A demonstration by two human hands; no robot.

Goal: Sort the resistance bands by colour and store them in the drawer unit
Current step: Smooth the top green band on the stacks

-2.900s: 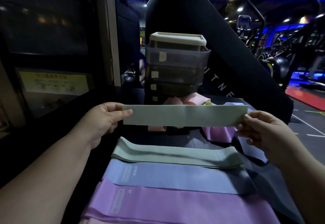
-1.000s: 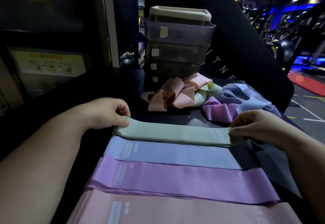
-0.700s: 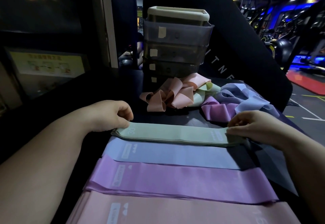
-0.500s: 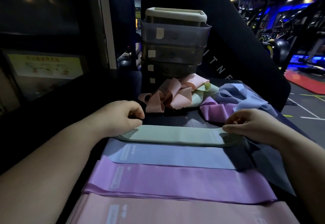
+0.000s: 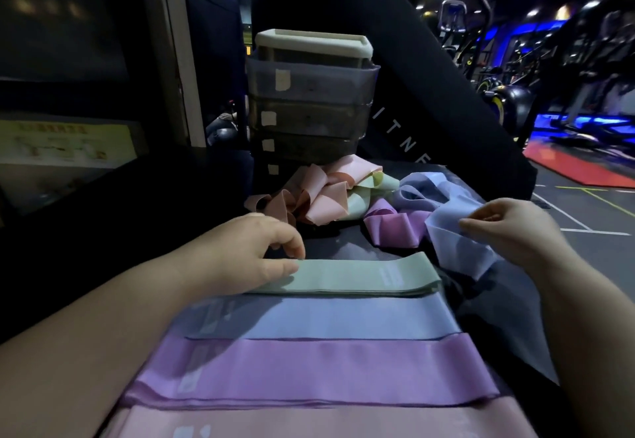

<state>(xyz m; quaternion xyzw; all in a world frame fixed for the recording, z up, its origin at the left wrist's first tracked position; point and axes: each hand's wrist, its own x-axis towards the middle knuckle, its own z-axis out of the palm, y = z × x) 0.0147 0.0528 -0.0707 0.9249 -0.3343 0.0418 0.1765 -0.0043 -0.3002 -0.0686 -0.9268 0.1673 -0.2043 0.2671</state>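
Observation:
Flat bands lie in rows before me: green band stack (image 5: 360, 274), then blue band (image 5: 343, 317), purple band (image 5: 326, 372) and pink band (image 5: 326, 424) nearest. My left hand (image 5: 251, 252) rests on the green stack's left end, thumb and fingers loosely curled. My right hand (image 5: 515, 231) pinches a loose blue band (image 5: 450, 231) from the tangled pile. That pile holds pink bands (image 5: 319, 197), a green band (image 5: 371, 190) and a purple band (image 5: 395, 228). Behind stands the grey drawer unit (image 5: 309, 108), drawers closed.
The bands lie on a dark surface (image 5: 336, 236) whose right edge drops to the gym floor (image 5: 584, 217). A black padded machine part (image 5: 429, 94) rises behind the drawer unit. A dark wall with a yellow poster (image 5: 65, 144) is on the left.
The green band held up earlier was laid on the green stack. My right hand left the stack's right end and took a loose blue band; my left hand slid inward along the stack.

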